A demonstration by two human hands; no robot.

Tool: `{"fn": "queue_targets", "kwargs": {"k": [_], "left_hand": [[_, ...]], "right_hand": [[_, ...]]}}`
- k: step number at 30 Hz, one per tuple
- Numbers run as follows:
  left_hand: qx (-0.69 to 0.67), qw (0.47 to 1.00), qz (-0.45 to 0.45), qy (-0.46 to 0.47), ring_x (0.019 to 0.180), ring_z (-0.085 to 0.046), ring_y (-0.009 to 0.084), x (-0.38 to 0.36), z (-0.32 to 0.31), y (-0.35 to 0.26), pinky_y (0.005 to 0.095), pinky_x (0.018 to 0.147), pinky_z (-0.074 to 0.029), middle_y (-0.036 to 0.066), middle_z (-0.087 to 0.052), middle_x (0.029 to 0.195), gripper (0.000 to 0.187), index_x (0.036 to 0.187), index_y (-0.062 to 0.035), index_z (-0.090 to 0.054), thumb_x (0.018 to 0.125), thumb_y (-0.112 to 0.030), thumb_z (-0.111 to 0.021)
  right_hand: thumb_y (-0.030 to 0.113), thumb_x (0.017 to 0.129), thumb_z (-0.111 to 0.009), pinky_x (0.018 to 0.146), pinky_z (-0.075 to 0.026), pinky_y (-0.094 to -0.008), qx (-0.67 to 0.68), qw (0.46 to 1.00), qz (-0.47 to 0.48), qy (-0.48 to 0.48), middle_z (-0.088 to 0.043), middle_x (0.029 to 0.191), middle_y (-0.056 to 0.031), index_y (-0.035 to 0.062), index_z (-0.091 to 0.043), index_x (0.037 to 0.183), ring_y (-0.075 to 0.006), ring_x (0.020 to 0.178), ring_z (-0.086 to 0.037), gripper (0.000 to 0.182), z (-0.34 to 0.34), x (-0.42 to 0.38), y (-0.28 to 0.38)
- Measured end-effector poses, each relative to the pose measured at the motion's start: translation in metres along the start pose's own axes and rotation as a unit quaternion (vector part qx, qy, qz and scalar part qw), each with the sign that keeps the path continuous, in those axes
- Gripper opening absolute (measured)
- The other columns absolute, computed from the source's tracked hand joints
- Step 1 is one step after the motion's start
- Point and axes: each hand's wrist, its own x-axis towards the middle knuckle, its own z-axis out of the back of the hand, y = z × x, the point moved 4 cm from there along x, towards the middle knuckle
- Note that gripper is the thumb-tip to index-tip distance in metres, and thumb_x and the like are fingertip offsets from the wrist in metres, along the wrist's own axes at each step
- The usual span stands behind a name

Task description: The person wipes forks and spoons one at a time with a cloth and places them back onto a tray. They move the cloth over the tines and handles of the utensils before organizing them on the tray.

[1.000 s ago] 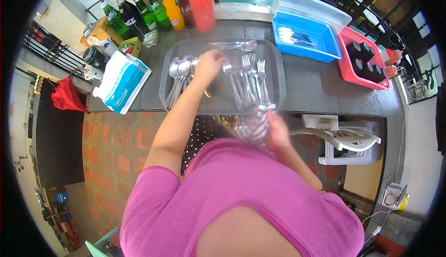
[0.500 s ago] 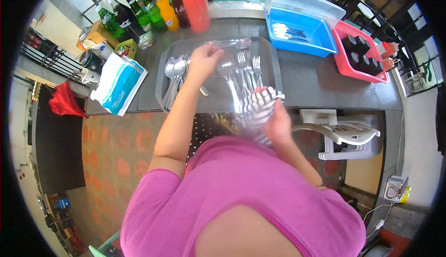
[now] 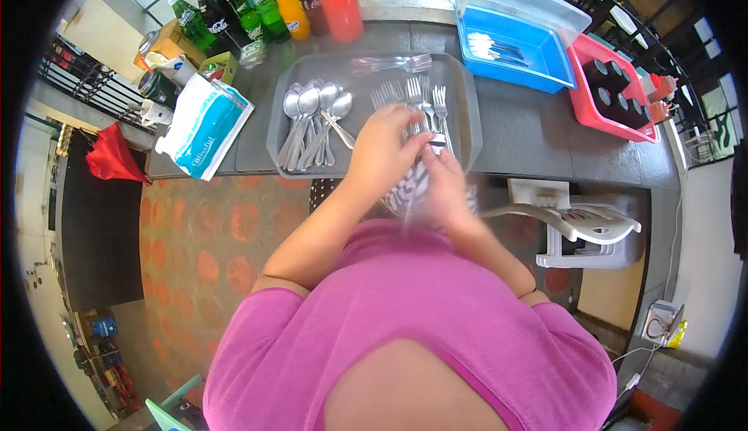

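A grey tray on the counter holds spoons in a pile at its left and forks at its right. More forks lie crosswise along its far side. My left hand is over the tray's front right part, fingers curled and pinched against my right hand's fingertips; what they pinch is hidden. My right hand, blurred, closes round a black-and-white striped cloth at the tray's near edge. Several fork handles disappear behind the hands.
Glass soft-drink bottles and a red cylinder stand at the back left, near a blue-white packet. A blue lidded box with cutlery and a pink basket are right. A white plastic chair stands below.
My left hand has come from the far forks toward me and right, meeting my right hand. My right hand, with the striped cloth, has shifted slightly left. The view has tilted a little.
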Motion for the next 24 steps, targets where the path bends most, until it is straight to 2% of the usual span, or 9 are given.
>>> {"fn": "queue_targets", "kwargs": {"k": [3, 8, 12, 14, 15, 20, 22, 23, 24], "left_hand": [[-0.050, 0.993, 0.044, -0.094, 0.067, -0.057, 0.0288, -0.020, 0.009, -0.008, 0.0361, 0.062, -0.044, 0.013, -0.060, 0.074, 0.018, 0.080, -0.0008, -0.063, 0.080, -0.018, -0.066], [-0.069, 0.957, 0.201, 0.197, 0.064, -0.058, 0.0367, -0.073, -0.026, 0.005, 0.0416, 0.060, -0.044, 0.020, -0.059, 0.069, 0.033, 0.083, 0.0016, -0.061, 0.090, -0.030, -0.055], [-0.150, 0.947, 0.203, 0.198, 0.057, -0.057, 0.0182, -0.103, -0.056, 0.035, 0.0321, 0.056, -0.045, 0.009, -0.058, 0.062, 0.035, 0.076, 0.0014, -0.059, 0.096, -0.023, -0.045], [-0.185, 0.944, 0.216, 0.166, 0.055, -0.054, 0.0129, -0.101, -0.053, 0.043, 0.0280, 0.055, -0.044, 0.005, -0.056, 0.060, 0.038, 0.072, 0.0000, -0.057, 0.098, -0.021, -0.041], [-0.186, 0.945, 0.215, 0.162, 0.055, -0.054, 0.0129, -0.100, -0.050, 0.047, 0.0280, 0.055, -0.044, 0.005, -0.056, 0.060, 0.038, 0.072, 0.0000, -0.057, 0.098, -0.021, -0.041], [-0.073, 0.955, 0.211, 0.194, 0.052, -0.054, 0.0185, -0.095, -0.035, 0.045, 0.0322, 0.055, -0.044, 0.008, -0.057, 0.059, 0.039, 0.070, -0.0001, -0.057, 0.097, -0.024, -0.042], [-0.051, 0.955, 0.198, 0.217, 0.052, -0.055, 0.0209, -0.093, -0.033, 0.029, 0.0339, 0.055, -0.044, 0.009, -0.057, 0.059, 0.039, 0.070, 0.0002, -0.057, 0.096, -0.025, -0.042], [-0.051, 0.953, 0.187, 0.232, 0.055, -0.056, 0.0252, -0.089, -0.031, 0.018, 0.0367, 0.057, -0.044, 0.011, -0.058, 0.060, 0.038, 0.070, 0.0007, -0.057, 0.095, -0.024, -0.044], [-0.051, 0.952, 0.176, 0.246, 0.057, -0.058, 0.0294, -0.088, -0.030, 0.012, 0.0395, 0.058, -0.045, 0.014, -0.058, 0.061, 0.036, 0.070, 0.0013, -0.057, 0.093, -0.023, -0.045]], "right_hand": [[0.016, 0.097, -0.047, 0.075, -0.048, -0.0261, -0.026, 0.994, -0.011, -0.106, -0.062, 0.095, -0.0061, 0.0016, -0.054, 0.113, -0.0129, 0.084, -0.060, 0.022, 0.009, 0.004, 0.013], [0.017, 0.097, -0.048, 0.065, -0.051, -0.0282, 0.008, 0.991, 0.024, -0.131, -0.062, 0.082, -0.0090, 0.0024, -0.052, 0.105, -0.0156, 0.070, -0.060, 0.017, 0.018, 0.010, 0.019], [0.022, 0.099, -0.045, 0.066, -0.051, -0.0297, 0.034, 0.990, 0.015, -0.136, -0.062, 0.086, -0.0096, 0.0015, -0.052, 0.105, -0.0169, 0.075, -0.061, 0.023, 0.019, 0.010, 0.008], [0.029, 0.100, -0.039, 0.075, -0.051, -0.0318, -0.147, 0.953, 0.038, -0.263, -0.062, 0.101, -0.0130, -0.0010, -0.052, 0.107, -0.0191, 0.087, -0.061, 0.033, 0.030, 0.001, 0.023], [0.031, 0.102, -0.032, 0.085, -0.047, -0.0325, 0.073, 0.966, 0.082, -0.232, -0.060, 0.109, -0.0131, -0.0039, -0.051, 0.114, -0.0201, 0.097, -0.059, 0.041, 0.034, 0.012, 0.020], [0.035, 0.100, -0.037, 0.099, -0.039, -0.0342, -0.135, 0.955, 0.256, -0.064, -0.051, 0.130, -0.0119, -0.0023, -0.041, 0.130, -0.0203, 0.114, -0.052, 0.048, 0.009, 0.000, 0.051], [0.034, 0.096, -0.045, 0.107, -0.029, -0.0399, -0.342, 0.910, 0.233, 0.019, -0.050, 0.133, -0.0102, 0.0015, -0.036, 0.135, -0.0225, 0.123, -0.047, 0.051, -0.004, -0.001, 0.042], [0.032, 0.088, -0.054, 0.112, -0.017, -0.0467, -0.667, 0.660, 0.343, 0.040, -0.049, 0.133, -0.0105, 0.0048, -0.042, 0.133, -0.0226, 0.118, -0.050, 0.053, -0.014, 0.000, 0.048], [0.032, 0.087, -0.055, 0.111, -0.012, -0.0516, -0.707, 0.597, 0.367, 0.089, -0.053, 0.126, -0.0129, 0.0037, -0.049, 0.122, -0.0246, 0.111, -0.053, 0.045, -0.018, -0.001, 0.045]]}}
